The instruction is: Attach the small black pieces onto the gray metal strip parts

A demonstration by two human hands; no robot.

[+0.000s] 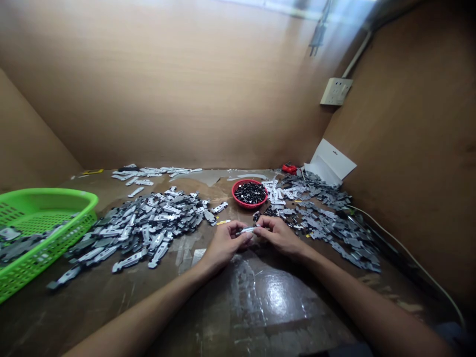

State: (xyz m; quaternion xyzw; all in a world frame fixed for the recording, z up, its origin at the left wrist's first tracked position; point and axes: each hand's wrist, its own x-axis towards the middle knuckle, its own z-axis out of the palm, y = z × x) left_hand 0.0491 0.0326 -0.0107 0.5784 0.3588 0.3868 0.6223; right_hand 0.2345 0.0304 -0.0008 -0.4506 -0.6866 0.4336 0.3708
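My left hand (229,242) and my right hand (278,235) meet in the middle of the table. Between their fingertips they hold a small white-and-grey toy car part (248,229), roughly level; the fingers cover both its ends. Just beyond the hands stands a round red basket (235,199) full of small black pieces with shiny dots, which look like wheels on axles. To the left lies a heap of similar grey-and-white car parts (159,218). Near my right hand, loose black wheel pieces (269,213) lie beside white parts (275,191) and a spread of flat grey parts (330,228).
A green plastic basket (74,230) holding grey parts stands at the left edge. White strips (148,172) lie along the back. At the back right are a red item (289,168) and a white folded card (329,161). A pale cable (394,243) runs along the right wall.
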